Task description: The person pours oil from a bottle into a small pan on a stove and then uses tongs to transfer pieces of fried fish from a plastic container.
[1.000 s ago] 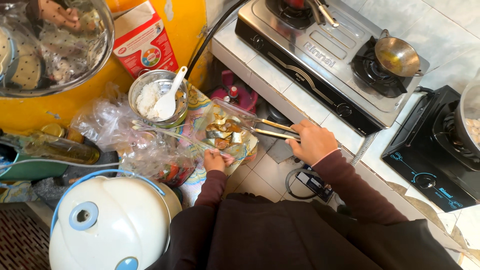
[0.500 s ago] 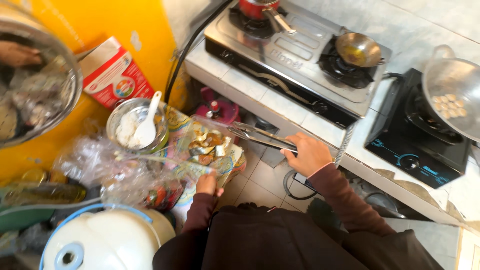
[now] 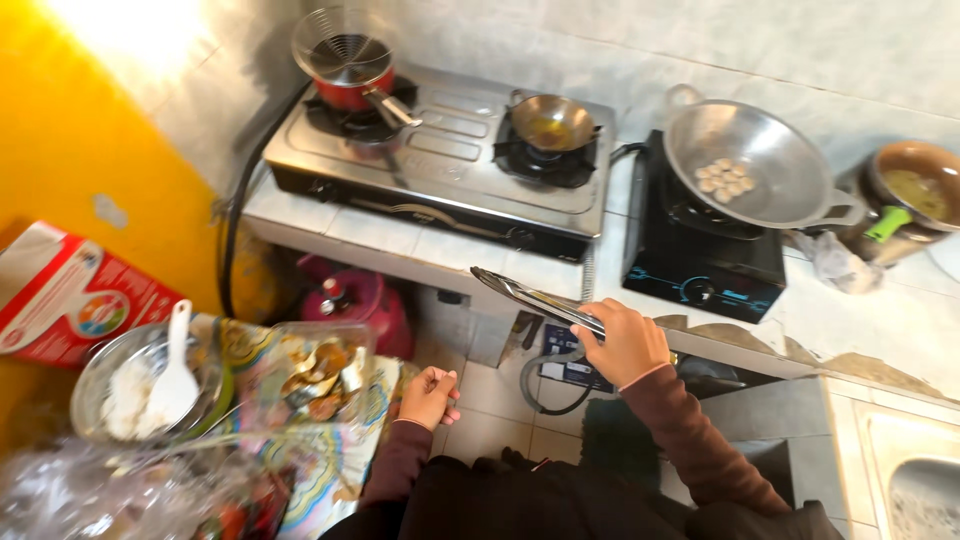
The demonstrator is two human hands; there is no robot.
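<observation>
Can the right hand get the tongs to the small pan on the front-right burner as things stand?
Probably yes: the right hand holds the tongs raised, with nothing between them and the small pan.

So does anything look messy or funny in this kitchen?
A bit. The counter edge right of the right hand, which holds metal tongs, looks chipped and stained. A red gas cylinder sits under the stove. Nothing looks spilled.

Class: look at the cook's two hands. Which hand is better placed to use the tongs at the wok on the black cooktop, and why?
The right hand, probably. It already grips the metal tongs and sits nearer the wok. The left hand is curled low beside the clear container, farther from the stove.
</observation>
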